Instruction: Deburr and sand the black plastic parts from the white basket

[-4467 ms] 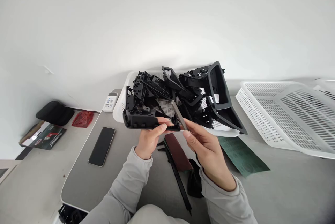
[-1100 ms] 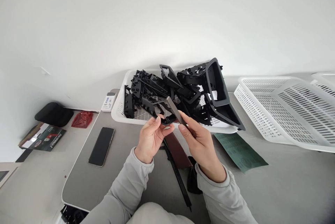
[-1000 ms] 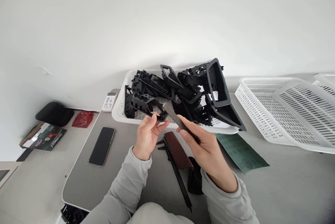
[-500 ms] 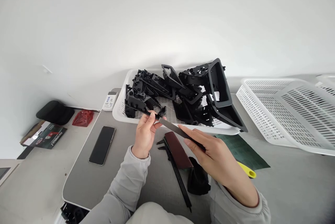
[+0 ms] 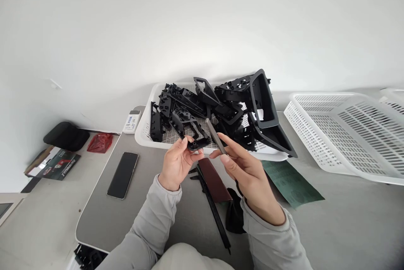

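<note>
My left hand point(image 5: 177, 161) is closed, pinching a black plastic frame part point(image 5: 200, 140) by its near corner, over the front edge of the white basket point(image 5: 143, 140). In my right hand point(image 5: 249, 173) is a flat metal file point(image 5: 215, 135). Its blade points up and away, just right of the frame part, and appears apart from it. The file's handle is hidden behind my palm. Several more black plastic parts point(image 5: 265, 97) lie heaped in the basket behind both hands.
Below my hands lie a caliper point(image 5: 217, 219), dark red sandpaper-like sheet point(image 5: 215, 181) and black cloth-like bundle point(image 5: 235, 215). A green sheet point(image 5: 293, 183) is at right, near another white basket point(image 5: 311, 144). A phone point(image 5: 123, 175) and small white box point(image 5: 131, 122) sit left.
The frame part has turned and shifted right in my left hand. My right hand has drawn in leftward, tilting the file steeper and off the part; its yellow handle no longer shows.
</note>
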Demonstrator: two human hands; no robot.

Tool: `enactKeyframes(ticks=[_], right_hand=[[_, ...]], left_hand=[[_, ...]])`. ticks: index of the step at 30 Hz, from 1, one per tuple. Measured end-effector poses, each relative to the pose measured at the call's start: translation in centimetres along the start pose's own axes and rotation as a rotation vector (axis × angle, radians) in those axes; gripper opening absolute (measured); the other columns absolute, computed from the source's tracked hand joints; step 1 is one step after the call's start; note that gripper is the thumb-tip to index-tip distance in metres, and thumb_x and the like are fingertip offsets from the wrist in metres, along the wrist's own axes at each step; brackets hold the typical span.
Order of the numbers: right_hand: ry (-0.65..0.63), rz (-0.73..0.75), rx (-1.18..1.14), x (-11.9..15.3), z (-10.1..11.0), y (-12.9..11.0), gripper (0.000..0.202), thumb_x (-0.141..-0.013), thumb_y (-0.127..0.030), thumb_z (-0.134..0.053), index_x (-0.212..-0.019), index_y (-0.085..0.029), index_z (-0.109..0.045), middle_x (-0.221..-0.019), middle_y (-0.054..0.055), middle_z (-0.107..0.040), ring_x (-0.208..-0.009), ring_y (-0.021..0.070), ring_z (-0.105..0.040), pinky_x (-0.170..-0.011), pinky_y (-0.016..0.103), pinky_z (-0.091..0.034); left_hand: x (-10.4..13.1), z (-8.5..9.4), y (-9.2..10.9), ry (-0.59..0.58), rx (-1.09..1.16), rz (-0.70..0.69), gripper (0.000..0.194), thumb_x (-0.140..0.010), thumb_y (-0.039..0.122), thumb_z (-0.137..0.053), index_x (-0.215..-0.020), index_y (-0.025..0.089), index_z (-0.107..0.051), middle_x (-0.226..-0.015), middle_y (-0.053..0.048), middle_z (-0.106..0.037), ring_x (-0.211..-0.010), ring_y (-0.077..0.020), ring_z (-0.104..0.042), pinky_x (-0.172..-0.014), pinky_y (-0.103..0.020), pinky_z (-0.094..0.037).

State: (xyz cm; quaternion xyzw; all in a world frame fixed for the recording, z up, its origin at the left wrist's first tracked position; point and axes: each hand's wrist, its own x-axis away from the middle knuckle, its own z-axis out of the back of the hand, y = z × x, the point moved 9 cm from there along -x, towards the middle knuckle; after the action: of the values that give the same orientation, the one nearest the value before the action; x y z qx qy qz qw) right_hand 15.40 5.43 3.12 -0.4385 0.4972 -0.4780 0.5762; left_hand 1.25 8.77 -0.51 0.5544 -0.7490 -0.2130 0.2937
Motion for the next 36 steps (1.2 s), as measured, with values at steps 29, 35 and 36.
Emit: enactKeyframes(ticks=[29,35,36], right_hand=[[0.055,0.000,-0.037,-1.0,-0.1,1.1,0.031,-0.085,-0.042,-0.061,-0.110,-0.024,-0.067,-0.075,0.002,-0.064,-0.065,0.0169,-0.061,-0.053,0.029,-0.051],[0.037,0.042,0.045,-1.0,-0.5,1.1,0.028,-0.087,-0.038,-0.059,-0.110,-0.024,-0.067,-0.093,0.004,-0.071,-0.077,0.0182,-0.065,-0.065,0.032,-0.055],[0.036,0.044,0.050,-1.0,-0.5,1.1,0.028,-0.087,-0.038,-0.059,-0.110,-0.024,-0.067,-0.095,0.004,-0.071,-0.078,0.0186,-0.066,-0.067,0.033,-0.056]], left_hand=[[0.1,0.0,-1.1,0.075,0.058,-0.015,0.056,-0.065,0.007,-0.076,-0.114,0.024,-0.056,-0.085,0.004,-0.062,-0.059,-0.0032,-0.058,-0.058,-0.015,-0.052],[-0.1,0.0,-1.3,0.043,-0.022,-0.023,0.027,-0.063,0.016,-0.078,-0.082,0.019,-0.060,-0.076,0.005,-0.060,-0.055,-0.0033,-0.057,-0.056,-0.015,-0.050],[-0.1,0.1,-1.3,0.049,-0.031,-0.027,0.026,-0.062,0.016,-0.078,-0.079,0.019,-0.059,-0.075,0.005,-0.060,-0.054,-0.0033,-0.056,-0.056,-0.016,-0.050]])
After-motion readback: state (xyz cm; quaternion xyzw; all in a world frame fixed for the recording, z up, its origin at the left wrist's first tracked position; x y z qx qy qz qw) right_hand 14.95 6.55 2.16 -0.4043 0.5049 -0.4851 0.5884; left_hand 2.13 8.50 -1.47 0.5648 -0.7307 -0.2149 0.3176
